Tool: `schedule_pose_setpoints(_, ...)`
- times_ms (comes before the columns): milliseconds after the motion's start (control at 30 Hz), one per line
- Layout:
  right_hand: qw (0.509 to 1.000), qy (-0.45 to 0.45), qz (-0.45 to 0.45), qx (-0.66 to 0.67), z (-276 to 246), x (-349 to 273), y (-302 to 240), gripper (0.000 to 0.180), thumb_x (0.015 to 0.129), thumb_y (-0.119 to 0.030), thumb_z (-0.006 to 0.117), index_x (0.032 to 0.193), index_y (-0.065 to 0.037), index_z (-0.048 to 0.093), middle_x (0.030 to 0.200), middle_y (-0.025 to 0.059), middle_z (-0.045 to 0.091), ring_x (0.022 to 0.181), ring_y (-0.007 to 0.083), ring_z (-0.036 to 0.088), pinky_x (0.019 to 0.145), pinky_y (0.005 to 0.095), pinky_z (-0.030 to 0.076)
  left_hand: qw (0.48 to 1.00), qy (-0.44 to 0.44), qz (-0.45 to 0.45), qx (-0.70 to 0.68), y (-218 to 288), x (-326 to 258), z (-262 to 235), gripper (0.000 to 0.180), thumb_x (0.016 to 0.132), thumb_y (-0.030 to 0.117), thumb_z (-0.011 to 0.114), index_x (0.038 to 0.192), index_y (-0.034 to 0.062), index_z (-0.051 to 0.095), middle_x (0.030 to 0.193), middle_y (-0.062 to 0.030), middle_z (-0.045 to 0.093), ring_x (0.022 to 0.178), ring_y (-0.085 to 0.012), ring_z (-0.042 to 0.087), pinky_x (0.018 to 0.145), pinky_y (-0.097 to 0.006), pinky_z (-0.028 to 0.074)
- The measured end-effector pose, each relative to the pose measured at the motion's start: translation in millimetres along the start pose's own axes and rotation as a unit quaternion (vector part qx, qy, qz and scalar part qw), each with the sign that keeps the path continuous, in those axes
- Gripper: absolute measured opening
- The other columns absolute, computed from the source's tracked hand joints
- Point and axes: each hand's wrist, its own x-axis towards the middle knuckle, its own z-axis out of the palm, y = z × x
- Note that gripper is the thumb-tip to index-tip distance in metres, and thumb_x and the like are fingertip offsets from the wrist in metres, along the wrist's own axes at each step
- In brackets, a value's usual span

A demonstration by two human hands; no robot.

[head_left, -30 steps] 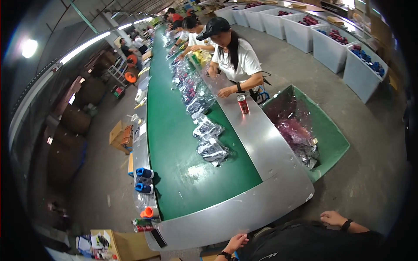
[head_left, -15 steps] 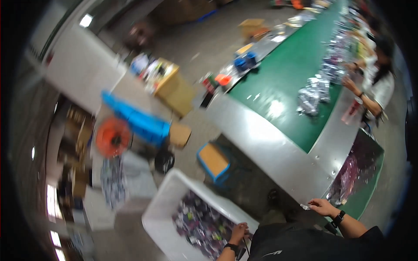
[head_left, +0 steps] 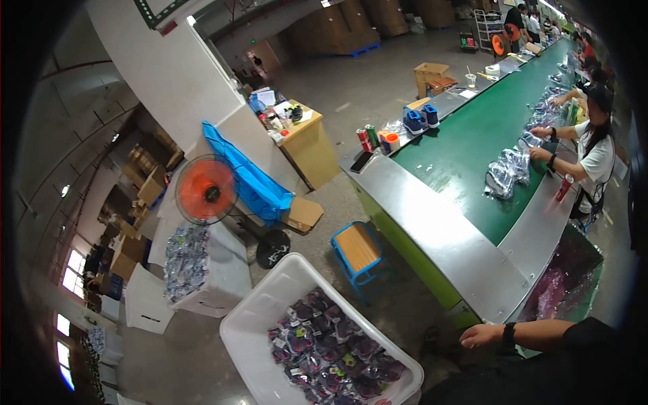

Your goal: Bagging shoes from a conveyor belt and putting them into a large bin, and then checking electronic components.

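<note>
Right hand (head_left: pixel 480 334) enters from the lower right, a dark band at its wrist, fingers stretched loosely leftward with nothing gripped; it hangs just off the near corner of the steel conveyor end (head_left: pixel 432 233), not visibly touching it. Left hand: not in view, state cannot be told.

Below and left of the hand stands a white plastic tub (head_left: pixel 253 324), holding a layer of small purple and dark bagged items (head_left: pixel 334 354). Right of the hand, past the steel corner, a green bin (head_left: pixel 570 273) holds more clear bagged goods.

Up and left of the hand, on the floor, sits a small blue stool with a wooden seat (head_left: pixel 358 248). Farther left, an orange floor fan (head_left: pixel 206 190) stands before a blue cover, with a white box heaped with bagged items (head_left: pixel 185 260) beside it.

Beyond the steel end, the green belt (head_left: pixel 466 148) carries a cluster of clear bags (head_left: pixel 507 177). A seated co-worker in a white shirt (head_left: pixel 597 162) reaches onto the belt, a red can (head_left: pixel 563 187) close by.
</note>
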Motion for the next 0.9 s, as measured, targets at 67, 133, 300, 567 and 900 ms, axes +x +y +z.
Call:
schedule_pose_setpoints(67,0.996,-0.081,0.026,0.033,21,29,-6,0.04,0.1,-0.036,0.06,0.125,-0.004,0.066,0.098,0.0041,0.07,0.087,0.0126,0.065,0.077,0.0277,0.054,0.997,0.028,-0.064,-0.026,-14,-17,-9,0.03,0.094,0.025,0.06,0.112,0.0041,0.07,0.101,-0.0166,0.071,0.094,-0.0299,0.066,0.078,-0.043,0.054)
schedule_pose_setpoints(133,0.993,-0.096,0.037,0.05,57,62,-5,0.038,0.101,-0.035,0.06,0.122,-0.004,0.067,0.095,0.0031,0.068,0.083,0.0118,0.062,0.072,0.0279,0.052,0.965,0.07,-0.189,-0.169,-30,-54,-18,0.033,0.1,0.028,0.059,0.125,0.0073,0.064,0.105,-0.0057,0.067,0.094,-0.0186,0.064,0.077,-0.035,0.055)
schedule_pose_setpoints(300,0.963,-0.201,0.101,0.146,161,137,50,0.034,0.098,-0.036,0.065,0.115,-0.007,0.068,0.088,0.0001,0.059,0.075,0.0111,0.051,0.063,0.0303,0.046,0.917,0.094,-0.252,-0.294,22,-174,-49,0.037,0.101,0.027,0.057,0.133,0.0092,0.059,0.119,-0.0067,0.065,0.1,-0.023,0.064,0.085,-0.038,0.056)
schedule_pose_setpoints(567,0.913,0.084,0.126,0.38,278,154,62,0.027,0.091,-0.024,0.073,0.089,0.002,0.068,0.073,0.0107,0.064,0.057,0.0232,0.061,0.049,0.0404,0.048,0.926,0.095,-0.295,-0.217,-53,-256,-126,0.04,0.102,0.03,0.057,0.138,0.0113,0.054,0.124,-0.0075,0.063,0.107,-0.0245,0.062,0.092,-0.041,0.053)
schedule_pose_setpoints(900,0.782,-0.001,0.178,0.598,337,164,76,0.045,0.1,-0.05,0.058,0.123,-0.011,0.061,0.105,0.0081,0.067,0.092,0.0286,0.069,0.089,0.0576,0.05,0.895,0.13,-0.364,-0.221,-115,-393,-90,0.046,0.103,0.034,0.056,0.144,0.0138,0.049,0.131,-0.0086,0.061,0.116,-0.0265,0.059,0.101,-0.045,0.049)
